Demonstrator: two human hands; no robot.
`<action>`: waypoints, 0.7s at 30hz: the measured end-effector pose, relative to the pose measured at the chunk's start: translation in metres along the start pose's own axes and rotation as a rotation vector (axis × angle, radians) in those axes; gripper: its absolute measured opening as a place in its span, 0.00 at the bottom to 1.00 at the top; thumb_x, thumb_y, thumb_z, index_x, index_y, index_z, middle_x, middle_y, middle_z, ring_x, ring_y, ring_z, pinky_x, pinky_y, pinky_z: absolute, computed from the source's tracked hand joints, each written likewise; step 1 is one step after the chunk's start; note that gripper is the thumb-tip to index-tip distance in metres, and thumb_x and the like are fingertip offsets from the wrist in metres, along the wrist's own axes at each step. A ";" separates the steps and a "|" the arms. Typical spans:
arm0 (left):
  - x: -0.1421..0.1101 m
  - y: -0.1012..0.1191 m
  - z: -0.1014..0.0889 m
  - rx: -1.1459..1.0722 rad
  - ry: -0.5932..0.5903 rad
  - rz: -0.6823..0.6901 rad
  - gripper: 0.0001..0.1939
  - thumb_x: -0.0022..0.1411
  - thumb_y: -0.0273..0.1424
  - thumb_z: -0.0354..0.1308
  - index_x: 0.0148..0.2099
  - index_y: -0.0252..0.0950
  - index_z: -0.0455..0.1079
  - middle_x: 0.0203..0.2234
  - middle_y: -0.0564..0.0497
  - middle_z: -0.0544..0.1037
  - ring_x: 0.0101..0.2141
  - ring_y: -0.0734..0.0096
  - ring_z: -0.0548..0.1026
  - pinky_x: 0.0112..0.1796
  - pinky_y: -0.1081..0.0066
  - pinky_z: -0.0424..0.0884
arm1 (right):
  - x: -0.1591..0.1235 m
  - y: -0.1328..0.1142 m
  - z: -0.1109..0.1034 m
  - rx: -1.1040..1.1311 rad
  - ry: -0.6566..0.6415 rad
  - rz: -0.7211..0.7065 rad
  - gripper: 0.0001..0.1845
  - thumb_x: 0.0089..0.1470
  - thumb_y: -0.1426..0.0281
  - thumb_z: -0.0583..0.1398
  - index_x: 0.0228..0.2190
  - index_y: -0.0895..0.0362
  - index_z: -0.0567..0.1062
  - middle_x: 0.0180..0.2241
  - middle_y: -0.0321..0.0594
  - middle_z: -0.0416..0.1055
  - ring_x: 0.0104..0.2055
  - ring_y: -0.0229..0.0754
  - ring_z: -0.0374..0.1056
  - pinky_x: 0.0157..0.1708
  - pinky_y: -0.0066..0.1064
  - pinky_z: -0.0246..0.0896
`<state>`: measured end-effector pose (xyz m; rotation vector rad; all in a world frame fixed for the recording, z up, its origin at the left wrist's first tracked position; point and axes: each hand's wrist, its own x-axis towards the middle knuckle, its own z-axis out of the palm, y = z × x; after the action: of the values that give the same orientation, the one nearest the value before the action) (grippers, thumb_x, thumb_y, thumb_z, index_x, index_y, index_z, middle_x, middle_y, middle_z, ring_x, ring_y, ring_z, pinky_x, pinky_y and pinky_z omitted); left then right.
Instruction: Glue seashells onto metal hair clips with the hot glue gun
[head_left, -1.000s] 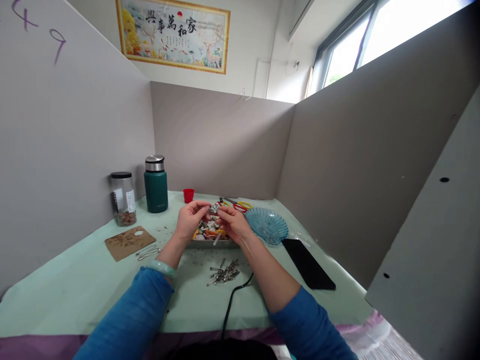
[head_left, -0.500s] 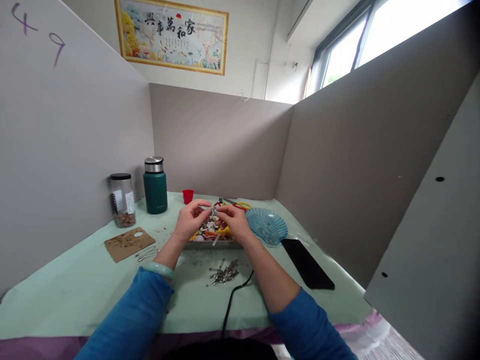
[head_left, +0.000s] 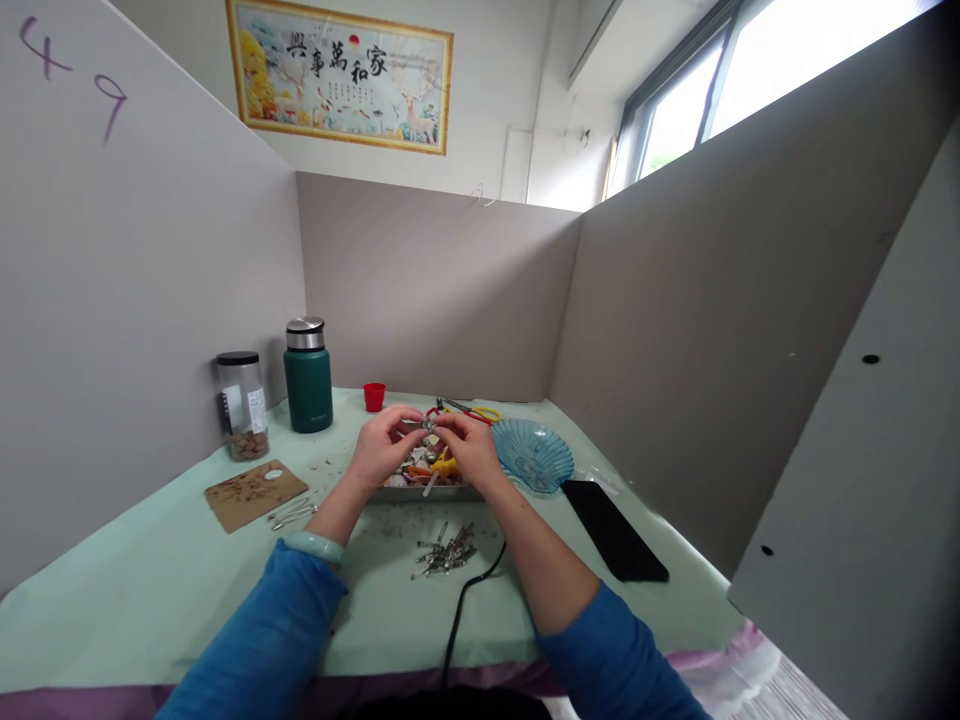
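Note:
Above a shallow grey tray (head_left: 420, 493), my left hand (head_left: 384, 445) and my right hand (head_left: 470, 450) meet at the fingertips. Both pinch a small silvery piece (head_left: 428, 425), too small to make out exactly. Orange, yellow and white bits, some shell-like, fill the tray below them. In front of the tray, on the pale green cloth, lies a pile of small metal clips or pins (head_left: 448, 552). A jade-coloured bangle (head_left: 318, 546) circles my left wrist.
A blue shell-shaped dish (head_left: 531, 455) and a black phone-like slab (head_left: 615, 530) lie at right. Pliers (head_left: 476, 411) and a red cup (head_left: 374, 397) stand behind. Left are a green flask (head_left: 307, 385), jar (head_left: 244, 405), brown card (head_left: 255, 495) and wire pieces (head_left: 292, 514). A black cable (head_left: 465, 600) runs frontward.
My left fingers have closed in more on the small silvery piece, and the hands sit slightly closer together. The view has shifted a little; the things on the table stay put.

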<state>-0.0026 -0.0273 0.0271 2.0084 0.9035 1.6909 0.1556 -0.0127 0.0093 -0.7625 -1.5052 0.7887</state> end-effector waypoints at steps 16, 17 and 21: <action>-0.001 -0.011 0.001 0.058 -0.060 0.177 0.10 0.53 0.29 0.62 0.37 0.36 0.64 0.40 0.48 0.67 0.29 0.76 0.71 0.27 0.74 0.70 | -0.007 -0.008 -0.003 -0.340 0.049 -0.513 0.08 0.55 0.73 0.58 0.35 0.55 0.77 0.37 0.41 0.76 0.39 0.40 0.71 0.42 0.32 0.65; -0.001 -0.011 0.001 0.066 -0.059 0.188 0.10 0.53 0.29 0.61 0.37 0.36 0.64 0.40 0.49 0.67 0.29 0.76 0.71 0.27 0.74 0.70 | -0.007 -0.009 -0.003 -0.341 0.045 -0.526 0.08 0.55 0.73 0.58 0.36 0.55 0.77 0.37 0.42 0.76 0.39 0.40 0.71 0.42 0.32 0.65; -0.002 -0.008 0.001 0.089 -0.047 0.218 0.09 0.54 0.28 0.61 0.36 0.36 0.64 0.39 0.49 0.68 0.29 0.76 0.71 0.28 0.74 0.70 | -0.007 -0.011 -0.004 -0.347 0.036 -0.570 0.08 0.55 0.74 0.58 0.36 0.56 0.77 0.37 0.43 0.76 0.41 0.41 0.71 0.44 0.33 0.65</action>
<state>-0.0039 -0.0226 0.0208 2.2682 0.7808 1.7333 0.1597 -0.0247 0.0144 -0.5447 -1.7330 0.0872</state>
